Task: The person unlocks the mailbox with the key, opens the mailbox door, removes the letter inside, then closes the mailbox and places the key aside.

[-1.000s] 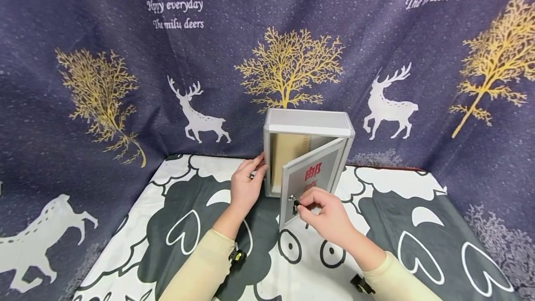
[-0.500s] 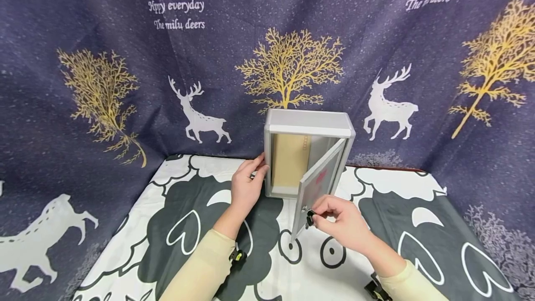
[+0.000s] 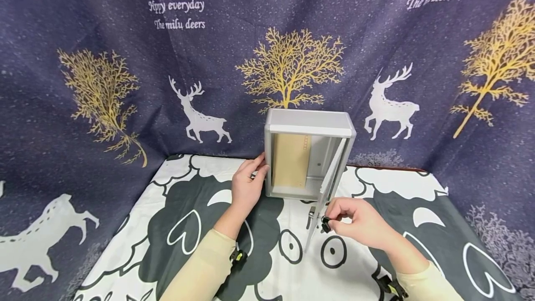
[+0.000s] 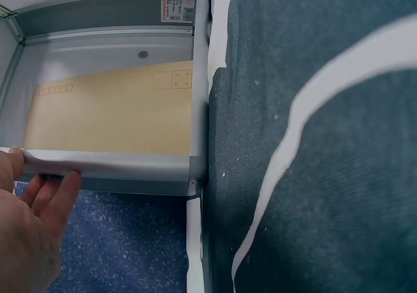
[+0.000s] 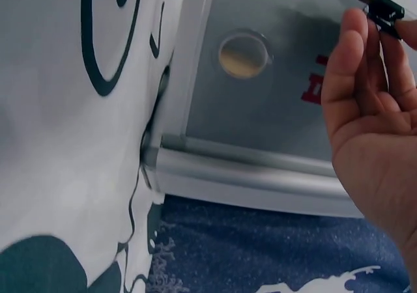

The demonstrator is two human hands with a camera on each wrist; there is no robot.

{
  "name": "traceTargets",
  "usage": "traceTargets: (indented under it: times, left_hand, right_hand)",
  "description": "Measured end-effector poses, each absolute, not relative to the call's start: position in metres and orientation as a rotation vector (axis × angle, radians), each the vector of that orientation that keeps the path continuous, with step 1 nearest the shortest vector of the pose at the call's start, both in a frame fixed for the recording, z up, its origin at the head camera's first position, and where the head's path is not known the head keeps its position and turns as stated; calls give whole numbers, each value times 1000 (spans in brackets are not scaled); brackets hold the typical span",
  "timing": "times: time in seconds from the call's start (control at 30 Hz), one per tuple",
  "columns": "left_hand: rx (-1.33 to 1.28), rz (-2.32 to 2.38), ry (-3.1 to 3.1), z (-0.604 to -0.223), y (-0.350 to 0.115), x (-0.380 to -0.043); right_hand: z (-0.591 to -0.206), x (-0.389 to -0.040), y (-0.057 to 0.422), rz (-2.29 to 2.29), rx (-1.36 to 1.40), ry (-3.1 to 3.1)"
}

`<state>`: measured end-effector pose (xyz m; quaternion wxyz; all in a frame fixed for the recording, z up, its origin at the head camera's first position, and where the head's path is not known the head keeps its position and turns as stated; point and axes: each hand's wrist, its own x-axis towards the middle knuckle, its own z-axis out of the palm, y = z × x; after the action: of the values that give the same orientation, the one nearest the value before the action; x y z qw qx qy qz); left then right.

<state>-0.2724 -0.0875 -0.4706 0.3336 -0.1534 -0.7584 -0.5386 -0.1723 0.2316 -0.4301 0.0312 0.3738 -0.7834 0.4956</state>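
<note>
A silver-grey mailbox (image 3: 309, 117) stands upright on the cloth, its hinged door (image 3: 332, 173) swung well out on the right side. My left hand (image 3: 246, 185) holds the box's left side wall, with the fingers along the outside (image 4: 55, 198) in the left wrist view. A tan envelope (image 3: 288, 159) leans inside against the back wall. At the door's free edge, my right hand (image 3: 357, 222) pinches a black-headed key (image 5: 386, 8) between thumb and fingers, on the door's outer face. A metal latch (image 3: 311, 216) shows on the inner face.
White cloth (image 3: 292, 273) with dark sheep prints covers the table. Behind the box hangs a dark blue curtain (image 3: 242, 59) with deer and golden trees. A round window (image 5: 243, 53) sits low in the door.
My right hand has moved right and toward me, swinging the door wider, so more of the envelope and the inside shows. The left hand has stayed at the box's side.
</note>
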Motion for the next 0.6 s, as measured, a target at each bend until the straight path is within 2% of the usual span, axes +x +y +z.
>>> traceTargets:
  times: [0.6]
  left_hand:
    - [-404, -1408, -1984, -472, -88, -273]
  right_hand:
    - [-424, -175, 256, 1572, 1212, -2499]
